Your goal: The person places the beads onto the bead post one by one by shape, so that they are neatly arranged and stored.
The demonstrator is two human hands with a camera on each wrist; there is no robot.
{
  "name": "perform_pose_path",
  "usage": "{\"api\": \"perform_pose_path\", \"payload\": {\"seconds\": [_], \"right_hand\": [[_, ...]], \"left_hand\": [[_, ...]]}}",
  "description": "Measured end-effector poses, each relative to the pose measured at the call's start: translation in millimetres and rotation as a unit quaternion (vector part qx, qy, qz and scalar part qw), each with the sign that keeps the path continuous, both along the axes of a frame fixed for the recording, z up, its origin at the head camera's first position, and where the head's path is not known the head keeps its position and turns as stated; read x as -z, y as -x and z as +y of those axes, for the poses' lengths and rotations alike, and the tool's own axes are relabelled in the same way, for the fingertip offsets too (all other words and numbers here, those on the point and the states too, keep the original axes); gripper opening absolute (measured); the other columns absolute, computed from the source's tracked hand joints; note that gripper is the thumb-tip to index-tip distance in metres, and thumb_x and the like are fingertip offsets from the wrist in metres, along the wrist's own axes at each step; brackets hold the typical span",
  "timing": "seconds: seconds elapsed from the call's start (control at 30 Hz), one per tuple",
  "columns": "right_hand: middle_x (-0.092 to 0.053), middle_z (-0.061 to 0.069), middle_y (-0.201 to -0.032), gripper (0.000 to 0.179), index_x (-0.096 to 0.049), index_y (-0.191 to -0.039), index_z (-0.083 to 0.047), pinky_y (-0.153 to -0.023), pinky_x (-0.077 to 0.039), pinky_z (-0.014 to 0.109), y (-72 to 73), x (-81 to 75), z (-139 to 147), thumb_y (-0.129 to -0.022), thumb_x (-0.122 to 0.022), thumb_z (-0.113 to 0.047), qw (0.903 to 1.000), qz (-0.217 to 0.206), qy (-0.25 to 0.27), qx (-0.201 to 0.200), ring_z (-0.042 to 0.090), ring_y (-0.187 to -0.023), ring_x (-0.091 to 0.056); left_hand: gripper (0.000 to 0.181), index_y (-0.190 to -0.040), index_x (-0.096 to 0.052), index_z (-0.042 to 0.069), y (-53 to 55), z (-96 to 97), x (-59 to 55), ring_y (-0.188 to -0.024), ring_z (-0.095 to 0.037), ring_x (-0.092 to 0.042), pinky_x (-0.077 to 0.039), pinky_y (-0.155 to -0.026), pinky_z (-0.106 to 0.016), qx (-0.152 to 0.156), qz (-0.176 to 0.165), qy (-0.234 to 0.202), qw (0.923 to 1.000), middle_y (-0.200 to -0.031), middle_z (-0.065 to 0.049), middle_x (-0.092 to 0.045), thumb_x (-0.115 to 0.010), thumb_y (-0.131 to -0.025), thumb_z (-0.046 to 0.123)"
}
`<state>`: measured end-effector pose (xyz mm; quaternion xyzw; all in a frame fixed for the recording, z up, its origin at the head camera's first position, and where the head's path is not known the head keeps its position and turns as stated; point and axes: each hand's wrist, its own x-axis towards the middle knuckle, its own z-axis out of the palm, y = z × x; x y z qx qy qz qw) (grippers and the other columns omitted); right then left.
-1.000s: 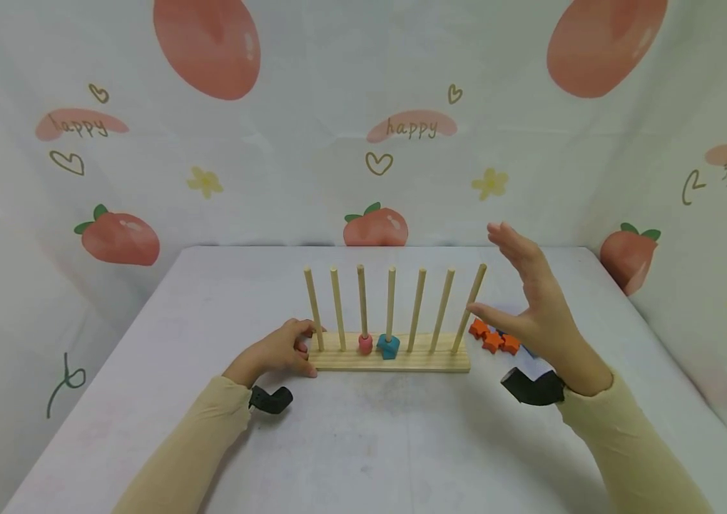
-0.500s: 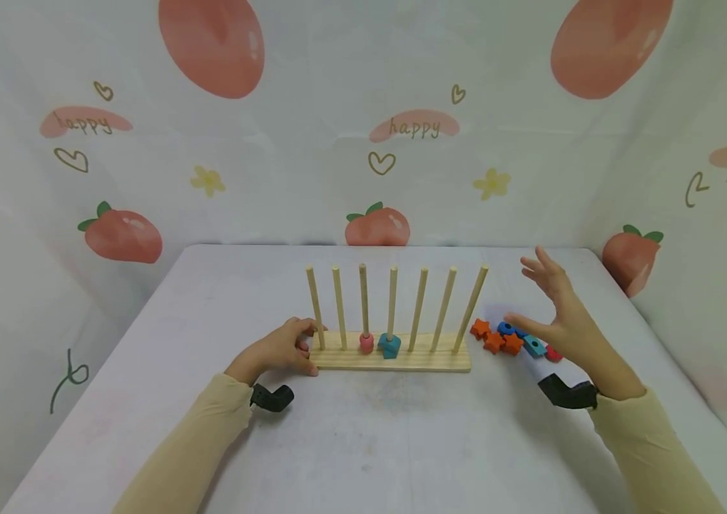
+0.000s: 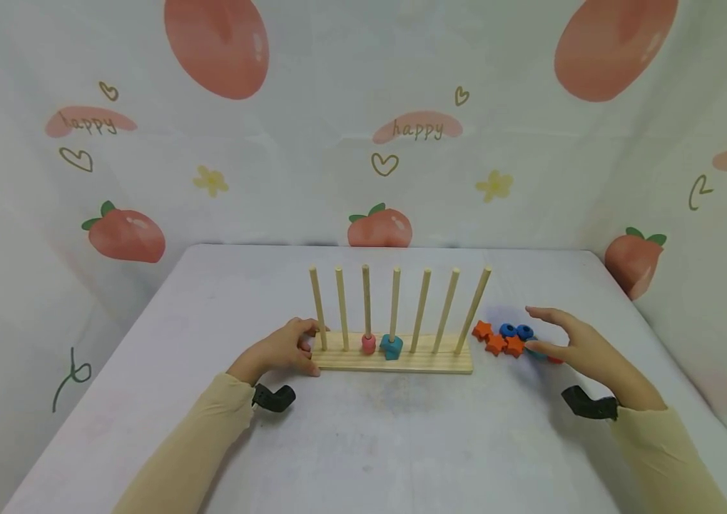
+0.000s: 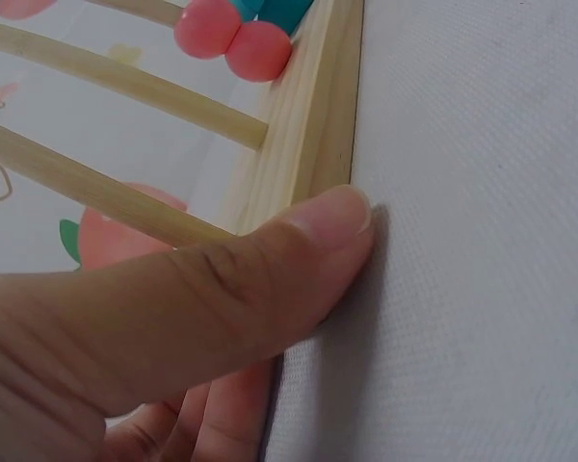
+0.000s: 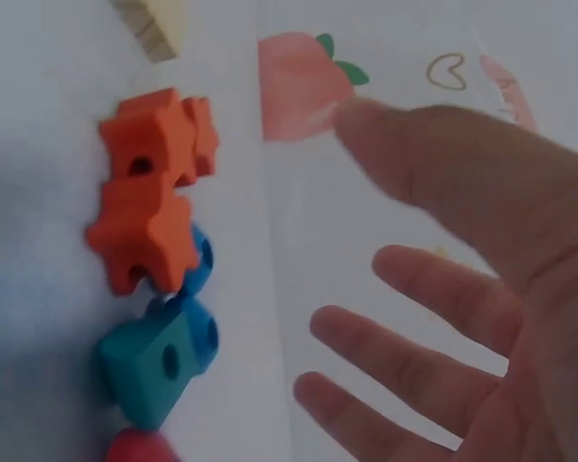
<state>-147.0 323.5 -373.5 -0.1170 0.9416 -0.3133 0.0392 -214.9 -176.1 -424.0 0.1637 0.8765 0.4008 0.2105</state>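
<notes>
A wooden peg stand (image 3: 427, 364) with several upright pegs stands mid-table. My left hand (image 3: 276, 350) grips its left end, thumb (image 4: 299, 250) against the front edge and fingers towards the back. A pink bead (image 3: 368, 345) sits low on one peg, and a teal bead (image 3: 392, 347) on the peg to its right. My right hand (image 3: 588, 357) hovers with spread fingers over loose beads, holding nothing. Below it lie orange star beads (image 5: 144, 231), two blue beads (image 3: 508, 330), a teal bead (image 5: 149, 366) with a hole, and a red bead (image 5: 140, 448), partly hidden in the head view.
The white table (image 3: 363, 442) runs back to a hanging cloth (image 3: 292, 178) printed with peaches, hearts and flowers. Loose beads lie close to the stand's right end. A black wrist mount (image 3: 590, 403) sticks out from the right sleeve.
My right hand has moved right and down, away from the stand's right-hand peg to above the loose beads. The left hand keeps its hold on the stand.
</notes>
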Motion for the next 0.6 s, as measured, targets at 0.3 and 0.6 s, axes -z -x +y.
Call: {"api": "perform_pose_path", "payload": {"seconds": [0.3,0.6], "right_hand": [[-0.053,0.025,-0.133,0.059,-0.051,-0.135,-0.004,-0.089,-0.04,0.067,1.9,15.5,12,-0.088,-0.07,-0.034,0.9987,-0.031,-0.034,0.021,0.048,-0.121,-0.047],[-0.063,0.022,-0.117,0.046,-0.06,-0.12,-0.002,-0.084,-0.051,0.052,11.1,29.3,13,-0.083,-0.076,-0.025,0.9979,-0.05,-0.041,0.009,0.038,-0.103,-0.06]], "left_hand": [[0.074,-0.128,-0.053,0.006,-0.2,1.2,-0.4,-0.091,-0.021,-0.046,-0.042,-0.074,-0.03,-0.003,-0.002,0.008,1.0,-0.117,-0.014,-0.043,-0.089,-0.063,0.006],[0.074,-0.128,-0.054,0.007,0.9,0.7,2.2,-0.09,-0.02,-0.046,-0.041,-0.073,-0.03,-0.004,0.002,0.011,0.9999,-0.113,-0.013,-0.043,-0.089,-0.063,0.006]]}}
